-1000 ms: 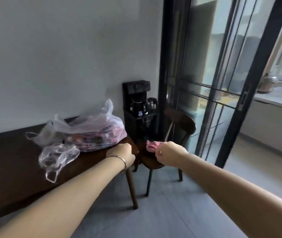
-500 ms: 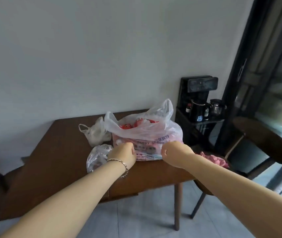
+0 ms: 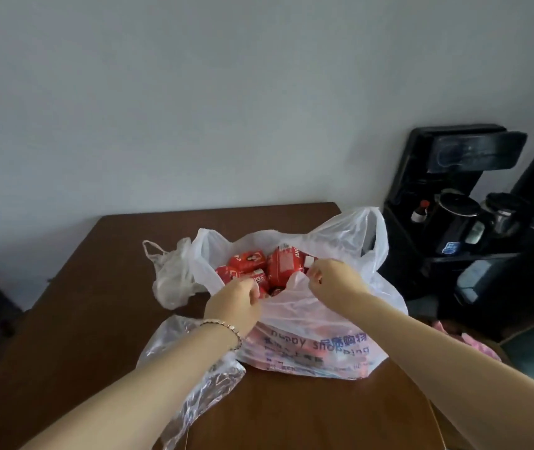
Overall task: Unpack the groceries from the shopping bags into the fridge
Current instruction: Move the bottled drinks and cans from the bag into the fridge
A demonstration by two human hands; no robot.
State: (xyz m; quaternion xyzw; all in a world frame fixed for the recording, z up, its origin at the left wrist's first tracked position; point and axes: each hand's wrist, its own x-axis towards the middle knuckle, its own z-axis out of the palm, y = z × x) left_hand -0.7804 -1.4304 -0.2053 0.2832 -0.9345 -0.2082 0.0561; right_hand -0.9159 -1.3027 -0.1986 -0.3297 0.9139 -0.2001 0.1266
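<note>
On the brown table [image 3: 64,319] sits the big white shopping bag [image 3: 311,339], and red cartons [image 3: 283,264] show inside it. My left hand [image 3: 236,303] curls tight on the near edge of the bag. My right hand [image 3: 334,282] pinches that same edge, close by. A clear bag [image 3: 200,397] lies under my left arm.

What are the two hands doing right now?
Left hand: closed, gripping the shopping bag by its near rim.
Right hand: closed, gripping the same rim.
</note>
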